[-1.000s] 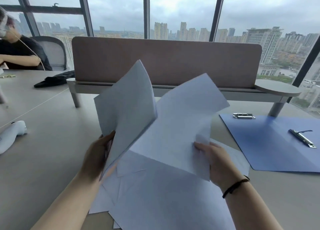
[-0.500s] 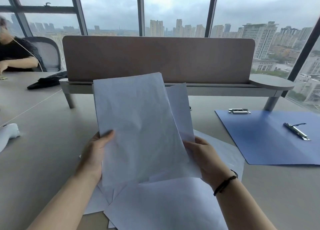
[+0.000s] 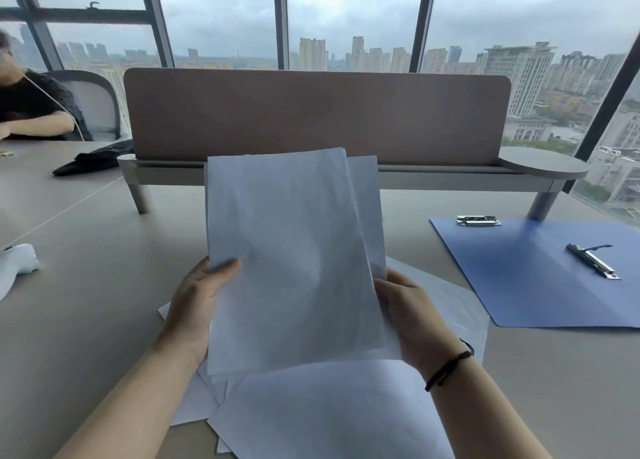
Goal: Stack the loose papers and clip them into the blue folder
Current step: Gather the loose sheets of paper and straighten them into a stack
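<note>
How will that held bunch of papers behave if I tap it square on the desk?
The held papers probably flop: the front sheet already shows a buckle between the left hand and right hand. One sheet pokes out at the right edge, so they likely slide easily. The loose sheets underneath may shift too.

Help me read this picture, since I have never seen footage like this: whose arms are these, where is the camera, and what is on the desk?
There is no machine here. The camera sits on a person's head and looks forward and down, so the two arms are their own. The left hand and right hand each hold a side of a small stack of white papers, raised above the table. More loose sheets lie underneath. To the right lies an open blue folder with a metal clip inside and another at its far edge. A divider panel stands behind, with windows beyond.
</note>
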Available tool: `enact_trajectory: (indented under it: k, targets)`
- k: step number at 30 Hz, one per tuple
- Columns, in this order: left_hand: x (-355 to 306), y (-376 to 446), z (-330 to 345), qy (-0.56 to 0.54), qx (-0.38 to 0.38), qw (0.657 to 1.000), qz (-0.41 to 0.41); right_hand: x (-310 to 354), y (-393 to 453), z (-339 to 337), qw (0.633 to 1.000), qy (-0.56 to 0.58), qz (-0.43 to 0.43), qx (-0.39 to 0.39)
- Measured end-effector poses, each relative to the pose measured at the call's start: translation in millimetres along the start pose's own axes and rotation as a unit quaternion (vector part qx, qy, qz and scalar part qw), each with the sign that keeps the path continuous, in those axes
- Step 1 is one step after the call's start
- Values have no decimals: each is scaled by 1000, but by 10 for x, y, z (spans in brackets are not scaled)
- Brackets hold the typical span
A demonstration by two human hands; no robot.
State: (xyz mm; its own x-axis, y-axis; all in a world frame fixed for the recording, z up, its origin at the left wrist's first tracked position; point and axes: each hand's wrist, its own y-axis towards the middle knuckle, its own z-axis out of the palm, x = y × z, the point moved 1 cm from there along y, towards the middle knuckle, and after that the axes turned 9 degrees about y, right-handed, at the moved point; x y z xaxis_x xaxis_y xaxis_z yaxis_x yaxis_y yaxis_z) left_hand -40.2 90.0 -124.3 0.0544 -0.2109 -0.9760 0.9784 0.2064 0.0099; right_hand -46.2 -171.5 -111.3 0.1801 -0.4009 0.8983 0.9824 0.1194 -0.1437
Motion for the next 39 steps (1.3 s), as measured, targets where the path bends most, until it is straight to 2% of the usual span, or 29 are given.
enact_trajectory:
  k: [4, 8, 13, 16, 20, 24, 27, 30, 34, 39]
  targets:
    - [21, -33, 74, 65, -4, 996, 56, -33, -4, 45, 1000, -6, -1, 7]
    - [-105, -98, 166, 110, 25, 974, 198, 27, 10, 13, 997, 61, 32, 37]
    - [-284, -231, 300, 124, 7, 941, 315, 178, -15, 49, 995, 49, -60, 67]
    - [-279, -238, 310, 172, 13, 924, 342, 189, -19, 29, 993, -3, -95, 75]
    - [-87, -307, 350, 229, 8, 947, 227, 43, -60, -114, 994, -31, -94, 47]
    - [47, -263, 353, 246, 103, 962, 51, -64, -64, -170, 993, -37, -105, -29]
    - [25, -263, 365, 273, 159, 948, -23, -34, 1, -285, 989, 15, -101, -110]
    - [0, -263, 380, 215, 140, 962, -95, -58, 65, -431, 978, 97, -72, -170]
    - [6, -324, 450, 173, 179, 956, -156, -98, 119, -484, 972, 127, -59, -189]
    - [96, -354, 469, 227, 210, 935, -174, -95, 123, -406, 974, 112, -62, -187]
